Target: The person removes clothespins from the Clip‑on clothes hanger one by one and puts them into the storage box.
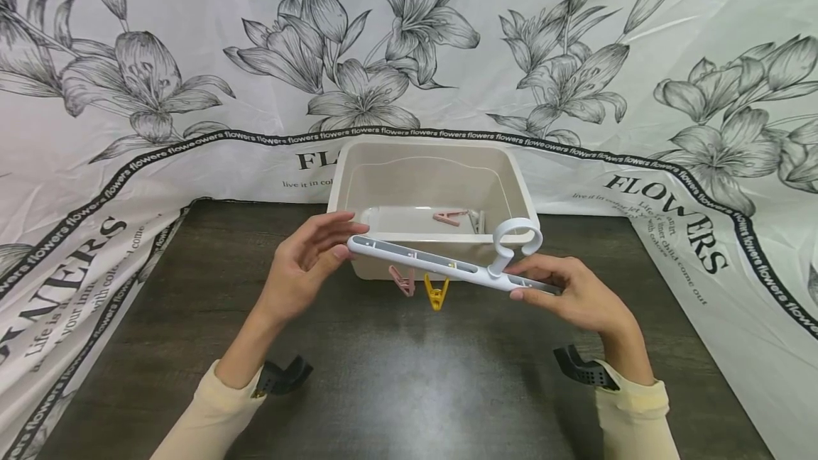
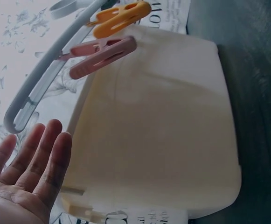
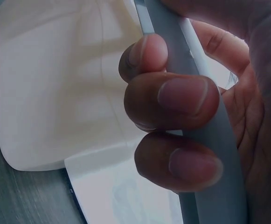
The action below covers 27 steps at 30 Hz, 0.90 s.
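Observation:
A white hanger bar with a hook (image 1: 441,265) is held up in front of the bin, its left end higher than its right. My right hand (image 1: 571,293) grips it by the right end, fingers curled round the bar (image 3: 219,163) in the right wrist view. At the other end is my left hand (image 1: 303,258), its fingers (image 2: 44,156) loosely extended right by the bar's tip. Beneath the bar hang a pink clothespin (image 1: 403,280) and a yellow clothespin (image 1: 437,292), clipped side by side near its middle.
A beige plastic bin (image 1: 434,247) stands behind the hanger at the back of the dark table (image 1: 409,375). On its floor lie a pink clothespin (image 1: 449,217) and a whitish one (image 1: 476,221). Flower-printed cloth (image 1: 409,41) rises behind and along both sides.

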Each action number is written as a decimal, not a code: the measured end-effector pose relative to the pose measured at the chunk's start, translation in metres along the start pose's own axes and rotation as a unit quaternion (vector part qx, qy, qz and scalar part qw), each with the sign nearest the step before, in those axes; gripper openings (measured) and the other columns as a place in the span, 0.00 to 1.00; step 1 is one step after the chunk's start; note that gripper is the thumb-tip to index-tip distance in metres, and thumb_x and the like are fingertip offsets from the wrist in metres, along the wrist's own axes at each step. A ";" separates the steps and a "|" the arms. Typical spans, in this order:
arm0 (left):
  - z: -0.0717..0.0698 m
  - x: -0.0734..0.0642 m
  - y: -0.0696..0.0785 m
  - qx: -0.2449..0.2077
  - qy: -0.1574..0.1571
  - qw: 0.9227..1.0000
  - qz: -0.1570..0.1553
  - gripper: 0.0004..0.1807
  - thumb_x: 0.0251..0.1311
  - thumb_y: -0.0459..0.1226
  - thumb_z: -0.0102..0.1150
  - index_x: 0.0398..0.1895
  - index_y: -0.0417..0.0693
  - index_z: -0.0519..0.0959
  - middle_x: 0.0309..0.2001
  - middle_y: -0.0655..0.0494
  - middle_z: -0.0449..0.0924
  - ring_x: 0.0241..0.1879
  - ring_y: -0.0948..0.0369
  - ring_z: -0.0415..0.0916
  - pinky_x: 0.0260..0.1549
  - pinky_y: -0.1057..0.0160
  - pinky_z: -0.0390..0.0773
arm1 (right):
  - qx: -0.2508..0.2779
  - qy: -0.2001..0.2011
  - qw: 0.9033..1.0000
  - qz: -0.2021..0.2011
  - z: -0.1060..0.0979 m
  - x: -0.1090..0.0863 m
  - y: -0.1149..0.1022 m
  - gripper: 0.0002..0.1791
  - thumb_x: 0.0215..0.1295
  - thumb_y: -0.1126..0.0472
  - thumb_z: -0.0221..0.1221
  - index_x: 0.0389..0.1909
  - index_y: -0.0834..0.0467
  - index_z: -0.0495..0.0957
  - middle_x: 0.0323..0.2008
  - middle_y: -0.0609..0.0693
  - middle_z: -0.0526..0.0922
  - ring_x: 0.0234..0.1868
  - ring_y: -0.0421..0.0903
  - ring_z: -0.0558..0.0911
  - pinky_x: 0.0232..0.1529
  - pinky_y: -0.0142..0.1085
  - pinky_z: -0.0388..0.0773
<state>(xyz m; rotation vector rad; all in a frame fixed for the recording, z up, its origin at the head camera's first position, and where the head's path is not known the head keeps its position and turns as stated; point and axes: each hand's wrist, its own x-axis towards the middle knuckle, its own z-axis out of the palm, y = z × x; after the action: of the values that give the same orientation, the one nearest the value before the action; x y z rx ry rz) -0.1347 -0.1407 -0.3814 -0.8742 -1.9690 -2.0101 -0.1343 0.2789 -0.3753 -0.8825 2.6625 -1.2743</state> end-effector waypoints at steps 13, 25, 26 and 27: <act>0.012 -0.012 -0.010 -0.001 -0.031 0.999 -0.037 0.24 0.72 0.27 0.55 0.70 0.37 0.69 0.55 0.54 0.83 0.55 0.58 0.83 0.51 0.65 0.85 | 0.011 0.001 1.000 -0.012 0.000 0.000 -0.003 0.17 0.63 0.65 0.70 0.52 0.49 0.84 0.35 0.47 0.90 0.31 0.36 0.82 0.31 0.30 0.79; 0.032 -0.021 -0.023 -0.001 -0.056 0.996 -0.066 0.21 0.71 0.29 0.58 0.65 0.41 0.73 0.56 0.39 0.82 0.56 0.59 0.83 0.54 0.63 0.84 | 0.021 -0.004 1.000 -0.018 0.002 0.001 -0.006 0.18 0.63 0.67 0.70 0.52 0.50 0.84 0.36 0.44 0.90 0.32 0.36 0.82 0.30 0.31 0.79; 0.034 -0.022 -0.024 0.004 -0.056 0.996 -0.069 0.21 0.71 0.29 0.59 0.65 0.42 0.73 0.56 0.37 0.81 0.57 0.59 0.82 0.54 0.63 0.84 | 0.025 -0.006 0.999 -0.020 0.003 0.001 -0.006 0.18 0.64 0.67 0.69 0.52 0.51 0.84 0.36 0.44 0.89 0.32 0.36 0.83 0.30 0.31 0.79; 0.036 -0.023 -0.024 0.008 -0.056 0.996 -0.073 0.21 0.71 0.30 0.59 0.65 0.42 0.74 0.57 0.37 0.81 0.57 0.58 0.82 0.54 0.64 0.84 | 0.028 -0.007 0.999 -0.021 0.003 0.002 -0.006 0.17 0.64 0.67 0.69 0.53 0.51 0.84 0.36 0.44 0.89 0.32 0.36 0.83 0.30 0.32 0.79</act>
<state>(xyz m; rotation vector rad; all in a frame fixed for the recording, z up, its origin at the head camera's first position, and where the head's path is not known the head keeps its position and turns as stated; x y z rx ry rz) -0.1195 -0.1092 -0.4162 -0.8817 -2.1652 -2.0597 -0.1319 0.2726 -0.3723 -0.9418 2.5969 -1.3386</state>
